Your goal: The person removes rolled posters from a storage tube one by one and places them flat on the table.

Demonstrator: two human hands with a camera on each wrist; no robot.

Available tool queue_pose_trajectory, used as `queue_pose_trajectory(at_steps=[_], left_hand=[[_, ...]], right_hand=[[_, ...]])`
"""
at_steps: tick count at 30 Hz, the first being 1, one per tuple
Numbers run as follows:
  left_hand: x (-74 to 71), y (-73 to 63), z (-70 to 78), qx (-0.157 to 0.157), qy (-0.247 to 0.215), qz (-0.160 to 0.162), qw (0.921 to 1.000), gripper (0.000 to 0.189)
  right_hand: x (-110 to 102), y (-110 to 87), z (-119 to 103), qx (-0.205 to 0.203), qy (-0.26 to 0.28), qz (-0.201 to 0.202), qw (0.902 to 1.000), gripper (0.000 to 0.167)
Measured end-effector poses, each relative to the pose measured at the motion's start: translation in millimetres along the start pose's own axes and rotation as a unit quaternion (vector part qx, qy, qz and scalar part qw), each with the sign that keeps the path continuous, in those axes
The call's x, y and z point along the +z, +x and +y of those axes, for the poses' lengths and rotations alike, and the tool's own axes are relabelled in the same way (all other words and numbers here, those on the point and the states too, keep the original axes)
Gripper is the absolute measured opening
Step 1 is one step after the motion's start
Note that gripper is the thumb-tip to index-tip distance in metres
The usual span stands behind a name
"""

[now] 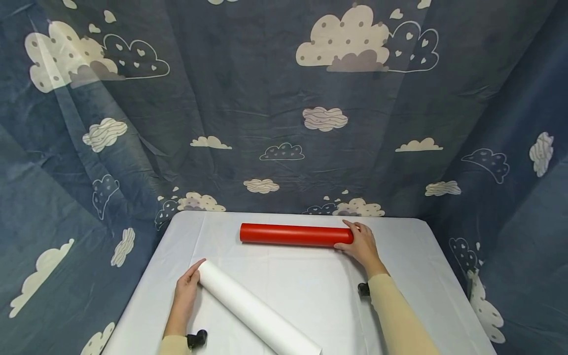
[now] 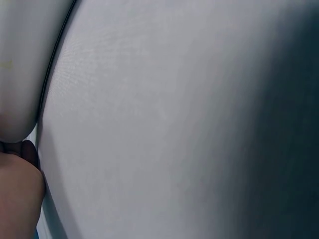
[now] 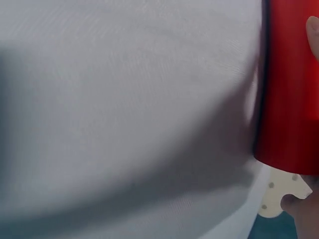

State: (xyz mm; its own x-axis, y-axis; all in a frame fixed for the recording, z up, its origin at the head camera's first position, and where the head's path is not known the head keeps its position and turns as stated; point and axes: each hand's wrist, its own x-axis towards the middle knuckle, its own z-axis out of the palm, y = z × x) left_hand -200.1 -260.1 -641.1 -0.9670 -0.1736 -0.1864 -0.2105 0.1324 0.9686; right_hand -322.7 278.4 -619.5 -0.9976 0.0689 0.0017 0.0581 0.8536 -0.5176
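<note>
A smooth red roll lies crosswise near the far edge of the table. My right hand grips its right end, thumb on the near side and fingers over the far side. The end of this red roll also shows in the right wrist view, with fingertips at its side and end. Closer in, a white roll slants from the left middle down to the right. At its upper left end my left hand holds it between thumb and fingers. The left wrist view has only part of the white roll and hand.
A white cloth covers the table. Behind it and along both sides hangs a dark blue curtain with cloud prints. A small black wrist camera sits on the left wrist, another black camera on the right.
</note>
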Motion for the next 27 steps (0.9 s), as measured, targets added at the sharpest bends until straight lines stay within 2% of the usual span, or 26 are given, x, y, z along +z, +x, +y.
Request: queue_pose_trajectory(at_steps=[5,12,20,27], left_hand=[[3.2,-5.0,0.5,-0.003,0.003,0.005,1.0000,0.045],[16.1,-13.0,6.3,-0.026,0.001,0.055,0.9982,0.046],[37.0,-21.6,14.3,-0.033,-0.008,0.112,0.9931,0.048],[64.6,-38.8,19.7,-0.029,-0.030,0.161,0.9860,0.047]], right_hand=[[-9,-15.5,1,-0.034,-0.001,0.030,0.9990,0.092],[-25,-50.4,-12,-0.055,0.027,0.068,0.9957,0.083],[-46,-93.6,-31,-0.090,0.043,0.094,0.9905,0.075],[-41,-131.0,-44,-0.135,0.054,0.092,0.9850,0.074]])
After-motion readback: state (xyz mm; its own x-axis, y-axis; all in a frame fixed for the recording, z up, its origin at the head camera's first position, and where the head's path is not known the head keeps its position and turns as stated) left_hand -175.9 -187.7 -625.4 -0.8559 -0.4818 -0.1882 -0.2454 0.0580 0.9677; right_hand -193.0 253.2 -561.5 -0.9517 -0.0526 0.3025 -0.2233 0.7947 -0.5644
